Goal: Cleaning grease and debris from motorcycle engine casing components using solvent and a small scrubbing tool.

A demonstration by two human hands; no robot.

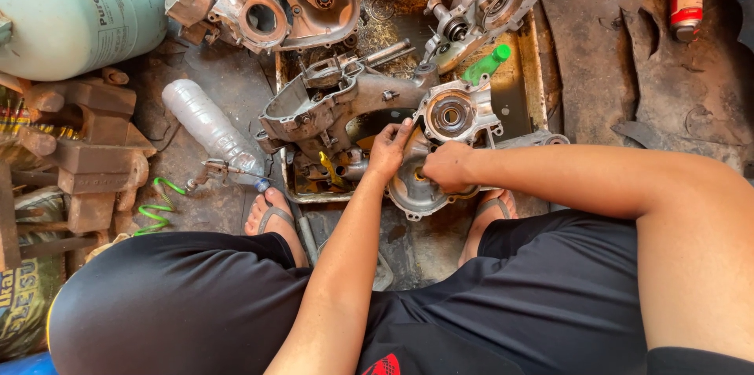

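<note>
Soft, even daylight fills the frame; nothing is harshly lit. The brightest patch is the pale gas cylinder [75, 10] at upper left, which shows a mild sheen but no blown-out glare. The forearms along the middle and right catch warm light, and the right hand [448, 167] casts only a faint shadow on the metal beneath. The black shorts [196, 304] across the bottom swallow detail, nearly flat dark. Focus is sharp at the centre; the wide lens bends and stretches the edges, most plainly at lower right. No motion blur shows.
</note>
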